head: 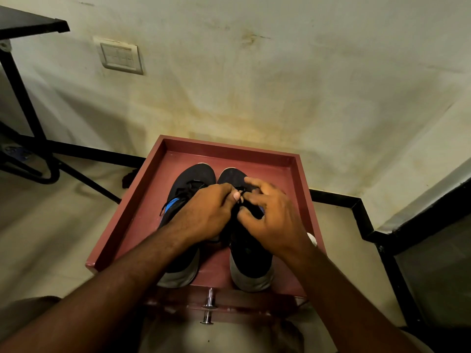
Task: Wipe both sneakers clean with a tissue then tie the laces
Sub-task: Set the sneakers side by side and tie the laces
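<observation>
Two dark sneakers, left sneaker (188, 184) and right sneaker (251, 253), stand side by side, toes toward the wall, in a red tray (122, 225). Above the right sneaker, the person's left hand (204, 212) pinches a black lace (240, 193); the right hand (271, 215), fingers half curled, grips the lace beside it.
</observation>
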The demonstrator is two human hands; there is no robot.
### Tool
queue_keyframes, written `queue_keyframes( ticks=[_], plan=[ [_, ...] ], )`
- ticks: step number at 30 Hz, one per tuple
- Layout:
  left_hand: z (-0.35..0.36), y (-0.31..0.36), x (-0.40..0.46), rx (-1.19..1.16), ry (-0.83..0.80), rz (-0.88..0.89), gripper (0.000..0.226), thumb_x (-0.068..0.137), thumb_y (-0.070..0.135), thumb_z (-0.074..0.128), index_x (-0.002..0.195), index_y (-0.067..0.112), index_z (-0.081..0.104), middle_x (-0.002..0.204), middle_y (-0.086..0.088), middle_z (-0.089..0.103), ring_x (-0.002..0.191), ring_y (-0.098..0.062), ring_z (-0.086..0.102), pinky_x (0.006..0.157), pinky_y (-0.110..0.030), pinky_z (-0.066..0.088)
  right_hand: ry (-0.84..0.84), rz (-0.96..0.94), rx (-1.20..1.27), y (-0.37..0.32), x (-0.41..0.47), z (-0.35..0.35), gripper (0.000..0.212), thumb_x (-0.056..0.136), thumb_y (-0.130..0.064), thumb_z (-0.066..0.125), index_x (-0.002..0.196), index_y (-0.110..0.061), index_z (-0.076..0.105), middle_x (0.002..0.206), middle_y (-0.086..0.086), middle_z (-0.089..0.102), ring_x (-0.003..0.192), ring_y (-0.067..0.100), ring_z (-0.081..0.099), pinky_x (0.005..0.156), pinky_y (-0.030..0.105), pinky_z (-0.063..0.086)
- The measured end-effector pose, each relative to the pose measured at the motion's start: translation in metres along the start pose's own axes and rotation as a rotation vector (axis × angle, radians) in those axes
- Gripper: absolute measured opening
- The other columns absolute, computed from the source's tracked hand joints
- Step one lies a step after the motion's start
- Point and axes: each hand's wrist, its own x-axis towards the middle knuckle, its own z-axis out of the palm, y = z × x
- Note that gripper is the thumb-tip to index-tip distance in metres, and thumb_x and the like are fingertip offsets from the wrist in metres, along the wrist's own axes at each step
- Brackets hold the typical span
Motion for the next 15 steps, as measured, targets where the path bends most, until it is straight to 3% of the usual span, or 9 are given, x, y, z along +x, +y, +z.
queue_keyframes(
  ticks=[2, 5, 7, 9, 11, 13, 15],
  plan=[
    [-0.002, -0.001, 0.0, -0.029, 0.009, -0.025, 0.026, 0.107, 0.032, 0.047, 0.092, 0.02, 0.064, 0.074, 0.003, 0.064, 0.067, -0.011, 0.06, 0.066, -0.035, 0.049, -0.029, 0.004, 0.146, -0.004, -0.002, 0.001, 0.022, 0.087, -0.03, 0.072, 0.106, -0.02, 0.08, 0.146, -0.005, 0.059, 0.13, 0.005, 0.055, 0.105, 0.026, 0.046],
    [-0.003, -0.003, 0.001, -0.015, 0.064, -0.059, 0.024, 0.105, 0.033, 0.049, 0.093, 0.023, 0.067, 0.074, 0.006, 0.066, 0.065, -0.006, 0.06, 0.059, -0.027, 0.043, 0.006, 0.076, 0.191, -0.003, 0.001, -0.003, 0.01, 0.089, -0.03, 0.079, 0.097, -0.025, 0.083, 0.128, -0.014, 0.069, 0.116, -0.004, 0.061, 0.096, 0.02, 0.051],
    [-0.003, -0.004, 0.001, -0.003, 0.091, -0.066, 0.025, 0.105, 0.034, 0.049, 0.092, 0.022, 0.067, 0.069, 0.008, 0.061, 0.058, -0.003, 0.055, 0.054, -0.02, 0.034, 0.004, 0.157, 0.456, -0.005, 0.006, -0.014, 0.016, 0.094, -0.026, 0.074, 0.083, -0.018, 0.082, 0.116, -0.008, 0.074, 0.108, 0.004, 0.069, 0.092, 0.027, 0.055],
    [-0.002, -0.002, -0.001, 0.016, 0.1, -0.064, 0.026, 0.106, 0.034, 0.049, 0.093, 0.021, 0.067, 0.064, 0.01, 0.055, 0.053, -0.001, 0.052, 0.049, -0.015, 0.032, 0.041, 0.303, 0.868, -0.004, 0.01, -0.029, 0.025, 0.1, -0.019, 0.064, 0.081, -0.011, 0.079, 0.103, 0.005, 0.078, 0.101, 0.02, 0.072, 0.094, 0.035, 0.055],
    [-0.003, 0.0, -0.001, 0.038, 0.115, -0.05, 0.026, 0.106, 0.033, 0.048, 0.097, 0.02, 0.068, 0.066, 0.013, 0.053, 0.055, 0.0, 0.052, 0.053, -0.012, 0.037, 0.149, 0.439, 1.183, 0.004, 0.014, -0.046, 0.026, 0.099, -0.018, 0.061, 0.078, -0.012, 0.075, 0.088, 0.009, 0.075, 0.094, 0.025, 0.069, 0.091, 0.038, 0.053],
    [-0.004, 0.0, -0.001, 0.055, 0.124, -0.048, 0.027, 0.106, 0.032, 0.047, 0.1, 0.018, 0.069, 0.067, 0.014, 0.051, 0.056, -0.002, 0.049, 0.052, -0.013, 0.036, 0.376, 0.581, 1.359, 0.019, 0.019, -0.063, 0.02, 0.096, -0.02, 0.064, 0.077, -0.013, 0.069, 0.076, 0.003, 0.071, 0.084, 0.022, 0.068, 0.084, 0.035, 0.054],
    [-0.005, 0.0, -0.002, 0.06, 0.123, -0.054, 0.027, 0.106, 0.033, 0.047, 0.101, 0.017, 0.068, 0.067, 0.014, 0.05, 0.057, -0.003, 0.048, 0.05, -0.015, 0.031, 0.636, 0.691, 1.225, 0.036, 0.018, -0.075, 0.016, 0.094, -0.019, 0.071, 0.08, -0.012, 0.064, 0.074, 0.002, 0.067, 0.078, 0.02, 0.065, 0.078, 0.033, 0.054]
  ],
)
